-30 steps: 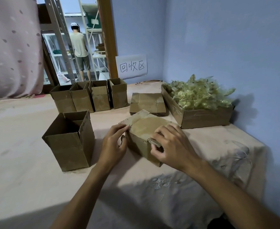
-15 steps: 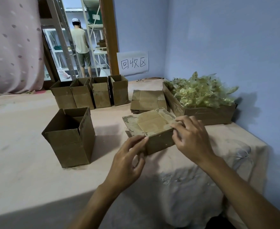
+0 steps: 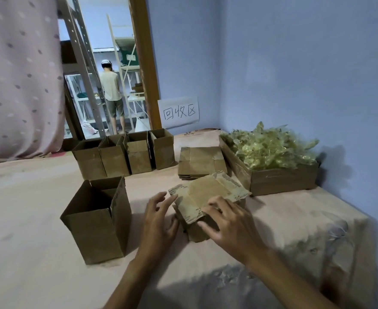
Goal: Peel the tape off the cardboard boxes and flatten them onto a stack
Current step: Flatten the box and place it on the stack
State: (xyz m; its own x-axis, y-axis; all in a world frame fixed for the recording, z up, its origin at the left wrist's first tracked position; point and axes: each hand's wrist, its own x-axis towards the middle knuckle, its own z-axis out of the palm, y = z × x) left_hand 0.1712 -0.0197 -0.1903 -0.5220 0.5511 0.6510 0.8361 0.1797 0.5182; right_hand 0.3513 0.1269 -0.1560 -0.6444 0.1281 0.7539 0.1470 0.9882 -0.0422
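A small cardboard box (image 3: 208, 195) lies on the cloth-covered table in front of me, its taped side turned up and shiny tape across the flaps. My left hand (image 3: 159, 221) is at the box's left side with fingers spread, the fingertips touching its corner. My right hand (image 3: 230, 221) holds the near corner, fingers over the top edge and thumb on the front face. A stack of flattened boxes (image 3: 201, 162) lies just behind it.
An open upright box (image 3: 98, 219) stands to the left. Several open boxes (image 3: 125, 157) stand in a row at the back. A cardboard tray (image 3: 281, 181) heaped with peeled tape sits at the right wall. A person (image 3: 111, 94) stands in the doorway beyond.
The box has turned on the table between my hands. My right hand slid from its right end to the near corner, and my left hand moved up to the left side.
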